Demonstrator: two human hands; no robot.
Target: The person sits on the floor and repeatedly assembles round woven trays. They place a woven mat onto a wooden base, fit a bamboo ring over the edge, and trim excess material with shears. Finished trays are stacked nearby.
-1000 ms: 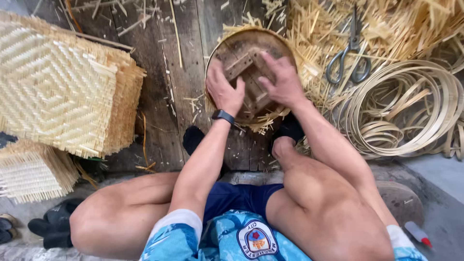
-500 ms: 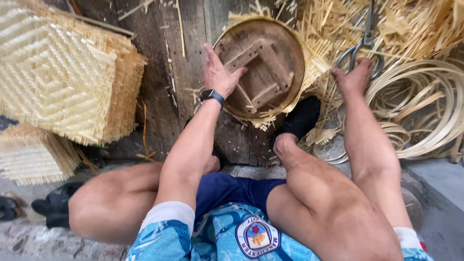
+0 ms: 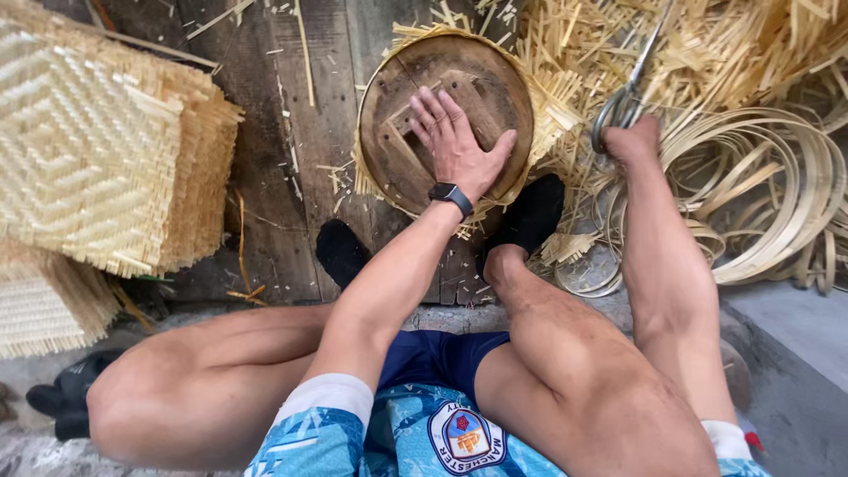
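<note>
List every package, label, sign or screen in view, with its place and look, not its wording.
Smartwatch: on the left wrist, small dark rectangular screen, black strap, nothing lit.
Round badge: on the blue patterned shirt at the bottom edge, circular, white ring round a dark blue and red middle.
No packages or signs in view.

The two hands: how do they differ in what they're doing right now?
The left hand lies flat, fingers spread, pressing on the round wooden mould; the right hand is curled closed around the handles of the scissors. The left hand wears a dark wristband; the right wrist is bare. The left hand is over the wooden floor, the right over loose bamboo strips. Both are bare.
</note>
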